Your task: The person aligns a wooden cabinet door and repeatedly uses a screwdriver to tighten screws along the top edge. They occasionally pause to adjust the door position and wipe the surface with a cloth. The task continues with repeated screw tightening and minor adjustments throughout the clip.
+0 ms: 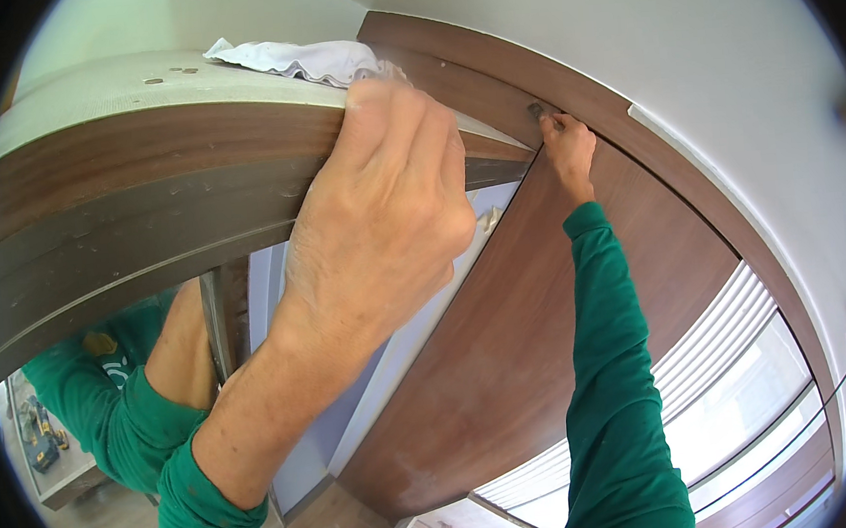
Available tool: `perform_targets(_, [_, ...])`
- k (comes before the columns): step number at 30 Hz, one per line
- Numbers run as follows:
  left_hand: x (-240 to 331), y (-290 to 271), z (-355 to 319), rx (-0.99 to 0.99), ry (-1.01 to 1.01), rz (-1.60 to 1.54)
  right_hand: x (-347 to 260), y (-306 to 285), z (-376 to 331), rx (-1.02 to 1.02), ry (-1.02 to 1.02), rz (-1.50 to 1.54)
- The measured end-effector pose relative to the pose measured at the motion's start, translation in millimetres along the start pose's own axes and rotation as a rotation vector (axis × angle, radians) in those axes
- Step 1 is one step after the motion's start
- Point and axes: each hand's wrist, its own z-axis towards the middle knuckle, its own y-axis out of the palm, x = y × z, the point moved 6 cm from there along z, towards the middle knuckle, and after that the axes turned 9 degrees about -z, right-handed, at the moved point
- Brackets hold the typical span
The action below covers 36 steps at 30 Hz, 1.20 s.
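Observation:
My left hand (379,198) is closed over the top edge of a brown wooden cabinet (170,149), its fingertips hidden behind the edge. A crumpled white cloth (291,59) lies on the cabinet top, right against those fingers. Farther off to the right, my right hand (570,146) is raised to the upper end of a large brown wooden panel (544,305). Between its fingers is a small dark grey piece (536,110), held close to the brown frame (469,74); its exact kind is too small to make out.
Below the cabinet's dark band, a mirror-like surface reflects a green sleeve (125,422) and a cordless drill (42,450) on a table. White blinds (713,342) hang by a window at lower right. Small flat bits (184,71) lie on the cabinet top.

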Motion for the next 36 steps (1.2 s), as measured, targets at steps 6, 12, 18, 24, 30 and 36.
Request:
perform_targets(6, [0.8,0.5,1.4,-0.001,0.005,0.009,10.3,6.9,-2.2,0.069,-0.089,0.005])
perform_targets(12, [-1.6,2.0,0.5,0.121,0.062,0.04,1.3,3.3,-14.6,0.012,-0.119,0.048])
perform_targets(18, [0.0,4.5,0.5,0.149,0.069,0.031,11.7,0.6,-7.7,0.045,-0.008,0.052])
perform_targets(24, [0.3,1.9,0.0,0.045,0.014,0.038,2.9,-9.6,10.9,-0.051,-0.035,-0.001])
perform_targets(30, [0.4,0.7,0.6,0.039,-0.003,0.021,-3.5,-16.8,40.0,-0.21,-0.108,-0.085])
perform_targets(36, [0.9,-0.6,1.1,0.018,-0.005,0.016,-10.7,-20.4,56.5,-0.295,-0.097,-0.124])
